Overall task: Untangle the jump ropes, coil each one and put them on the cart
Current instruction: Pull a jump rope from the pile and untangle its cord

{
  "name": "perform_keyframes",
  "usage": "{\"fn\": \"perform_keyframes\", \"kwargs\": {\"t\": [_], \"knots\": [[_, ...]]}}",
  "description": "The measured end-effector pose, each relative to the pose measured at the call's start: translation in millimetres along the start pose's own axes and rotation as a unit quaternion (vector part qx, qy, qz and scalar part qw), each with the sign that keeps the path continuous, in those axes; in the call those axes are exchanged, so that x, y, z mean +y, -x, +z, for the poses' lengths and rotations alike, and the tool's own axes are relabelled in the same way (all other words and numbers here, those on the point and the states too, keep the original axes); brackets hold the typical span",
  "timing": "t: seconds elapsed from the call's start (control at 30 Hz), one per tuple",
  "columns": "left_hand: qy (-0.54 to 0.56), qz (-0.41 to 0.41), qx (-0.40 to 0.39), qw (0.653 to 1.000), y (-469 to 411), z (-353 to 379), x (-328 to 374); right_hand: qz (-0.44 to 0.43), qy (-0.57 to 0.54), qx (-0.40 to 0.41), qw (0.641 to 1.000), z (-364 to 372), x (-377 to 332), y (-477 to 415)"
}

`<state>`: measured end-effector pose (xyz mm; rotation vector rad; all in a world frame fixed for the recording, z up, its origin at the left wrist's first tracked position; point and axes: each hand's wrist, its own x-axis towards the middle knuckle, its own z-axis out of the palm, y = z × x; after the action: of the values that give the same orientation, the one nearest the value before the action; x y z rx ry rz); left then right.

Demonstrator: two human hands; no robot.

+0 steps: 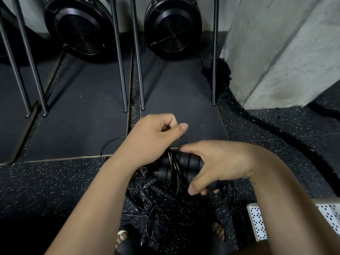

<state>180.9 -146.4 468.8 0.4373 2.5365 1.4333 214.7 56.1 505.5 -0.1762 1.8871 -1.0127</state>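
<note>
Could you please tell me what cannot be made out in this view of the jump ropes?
Head view:
Count of jump ropes: their thin black cables blur into the dark floor.
Which cable the left hand pinches: its curled fingers hide it.
How many handles the right hand grips: the hand covers their ends.
White perforated object: cut off by the right edge and the right forearm.

The jump ropes [161, 192] form one tangled heap: black ribbed handles [187, 161] bunched on top, thin wiry cables [173, 163] looping below; their number is hard to tell.
</note>
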Motion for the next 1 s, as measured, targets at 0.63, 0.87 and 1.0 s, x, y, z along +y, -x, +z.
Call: {"fn": "perform_keyframes", "kwargs": {"t": [0.63,0.87,1.0], "knots": [[0.061,-0.072,-0.023,0.995,-3,5,4,-0.170,-0.286,0.318,0.888,-13,0,-9],[-0.010,-0.046,0.024,0.999,-1,4,2,-0.074,-0.183,0.384,0.902,-18,15,-17],[-0.011,-0.028,0.072,0.997,-1,1,1,-0.015,-0.110,0.258,0.960,-12,13,-15]]}}
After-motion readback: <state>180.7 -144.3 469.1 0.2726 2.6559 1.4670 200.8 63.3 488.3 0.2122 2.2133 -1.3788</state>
